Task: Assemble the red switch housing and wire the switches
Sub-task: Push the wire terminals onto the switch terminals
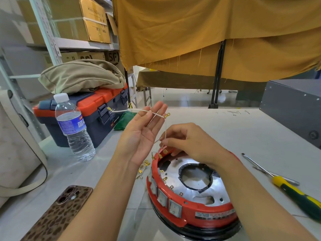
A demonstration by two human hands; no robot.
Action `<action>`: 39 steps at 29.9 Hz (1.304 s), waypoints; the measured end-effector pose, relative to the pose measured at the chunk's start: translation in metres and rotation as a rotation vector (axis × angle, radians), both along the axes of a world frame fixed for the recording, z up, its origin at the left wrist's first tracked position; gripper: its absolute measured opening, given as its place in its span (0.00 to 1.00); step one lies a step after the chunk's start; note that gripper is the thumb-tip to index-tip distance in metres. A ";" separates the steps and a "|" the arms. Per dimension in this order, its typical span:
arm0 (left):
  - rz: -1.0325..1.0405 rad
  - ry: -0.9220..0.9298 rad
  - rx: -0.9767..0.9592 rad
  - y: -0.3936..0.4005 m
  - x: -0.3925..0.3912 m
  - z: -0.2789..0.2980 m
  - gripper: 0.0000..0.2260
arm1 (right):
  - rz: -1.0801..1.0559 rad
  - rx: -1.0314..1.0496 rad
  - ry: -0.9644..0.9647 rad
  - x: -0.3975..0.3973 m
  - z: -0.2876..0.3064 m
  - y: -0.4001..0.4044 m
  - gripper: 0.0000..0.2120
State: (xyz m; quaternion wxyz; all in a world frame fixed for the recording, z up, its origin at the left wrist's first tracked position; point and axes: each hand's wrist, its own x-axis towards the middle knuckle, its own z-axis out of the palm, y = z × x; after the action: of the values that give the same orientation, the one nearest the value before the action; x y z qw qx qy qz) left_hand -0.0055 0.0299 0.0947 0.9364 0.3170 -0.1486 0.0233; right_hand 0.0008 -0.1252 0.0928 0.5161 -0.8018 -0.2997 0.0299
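red switch housing at 5 o'clock on the white table: round, silver plate inside, three white rocker switches along its rim, brass terminals above. right hand over its far edge, pinching a thin white wire. left hand at 12 o'clock, fingers straight, a white wire across them. "sf" on a carton at 11 o'clock.
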 end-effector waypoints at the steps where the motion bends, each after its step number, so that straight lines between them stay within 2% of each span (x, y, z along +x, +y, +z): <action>1: 0.020 -0.004 0.033 0.000 0.001 -0.001 0.09 | -0.001 0.029 0.024 0.001 0.000 0.001 0.03; 10: 0.181 0.011 0.297 -0.005 0.002 -0.014 0.05 | -0.009 0.128 0.143 0.004 -0.002 -0.003 0.07; 15: 0.222 -0.010 0.402 -0.004 -0.003 -0.021 0.09 | -0.037 0.151 0.179 0.005 -0.001 -0.012 0.08; 20: 0.219 -0.021 0.630 0.002 -0.008 -0.031 0.11 | -0.051 0.162 0.207 0.007 0.001 -0.022 0.07; 31: 0.090 -0.034 0.701 0.000 -0.013 -0.041 0.10 | -0.069 0.181 0.232 0.004 -0.003 -0.035 0.10; 34: 0.149 -0.038 0.704 -0.002 -0.013 -0.041 0.14 | -0.092 0.166 0.213 0.001 -0.004 -0.040 0.11; 36: 0.226 -0.013 0.636 -0.002 -0.012 -0.040 0.15 | -0.110 0.134 0.206 0.000 -0.005 -0.045 0.11; 39: 0.297 -0.010 0.555 -0.002 -0.012 -0.040 0.11 | -0.143 0.089 0.210 -0.001 -0.006 -0.053 0.08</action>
State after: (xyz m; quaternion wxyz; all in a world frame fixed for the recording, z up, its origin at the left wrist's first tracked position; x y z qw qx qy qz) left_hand -0.0172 0.0279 0.0548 0.7999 0.5785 -0.1059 0.1200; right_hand -0.0006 -0.1783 0.0866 0.5807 -0.7898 -0.1872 0.0636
